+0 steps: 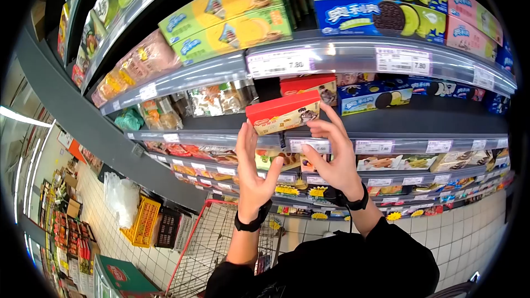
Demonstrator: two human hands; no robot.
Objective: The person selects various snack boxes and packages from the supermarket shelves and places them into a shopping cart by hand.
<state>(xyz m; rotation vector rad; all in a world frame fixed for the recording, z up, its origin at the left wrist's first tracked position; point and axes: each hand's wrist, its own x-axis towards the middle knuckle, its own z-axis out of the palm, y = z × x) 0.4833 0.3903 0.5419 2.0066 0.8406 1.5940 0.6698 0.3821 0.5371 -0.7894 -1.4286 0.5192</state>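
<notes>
Bag point(118, 201) of white plastic sits at far left against a yellow crate point(143, 222), with a black crate point(165, 229) just beside; next comes a wire cart point(203, 248) with a red rim; clear packs point(212, 99) of food lie left of the hands, green boxes point(226, 17) stacked on the shelf above; a red box point(309, 83) stands behind the held carton point(284, 115), which partly covers it; a blue box point(375, 99) lies farther right on the same shelf point(441, 122); the left hand point(255, 175) holds the carton's left end by the fingertips, thumb spread apart below; the carton tilts between both hands, right end higher; the right hand point(335, 159) holds that end with its fingers, thumb apart.
</notes>
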